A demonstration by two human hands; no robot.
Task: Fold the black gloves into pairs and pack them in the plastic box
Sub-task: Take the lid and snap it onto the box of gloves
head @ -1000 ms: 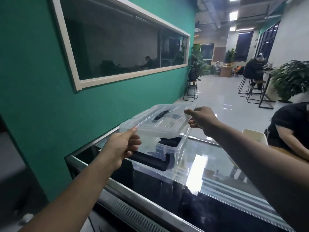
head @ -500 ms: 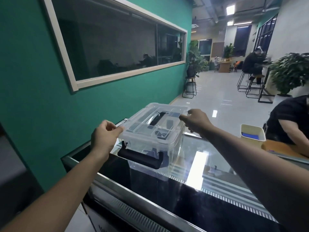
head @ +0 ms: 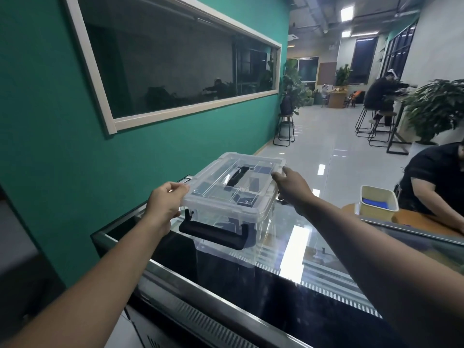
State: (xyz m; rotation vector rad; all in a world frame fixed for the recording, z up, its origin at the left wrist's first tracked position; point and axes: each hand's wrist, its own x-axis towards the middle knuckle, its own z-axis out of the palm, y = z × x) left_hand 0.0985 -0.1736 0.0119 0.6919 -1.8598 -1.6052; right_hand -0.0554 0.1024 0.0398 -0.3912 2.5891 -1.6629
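A clear plastic box point(head: 256, 229) stands on the glass counter top point(head: 296, 249), with its clear lid point(head: 216, 194) lying flat on top. A black latch point(head: 213, 233) hangs at the near end and a black handle point(head: 237, 175) sits in the lid. Dark shapes show through the walls, likely the black gloves, but they are hard to make out. My left hand point(head: 164, 203) grips the lid's near left corner. My right hand point(head: 292, 188) holds the lid's far right edge.
The green wall with a window runs close along the left. A person in black sits at a wooden table point(head: 421, 222) to the right, with a cream bin point(head: 378, 202) on it. Stools, plants and other seated people are farther back.
The lid was tilted above the box a second ago; both hands have brought it down flat onto the box. The near latch now hangs in front.
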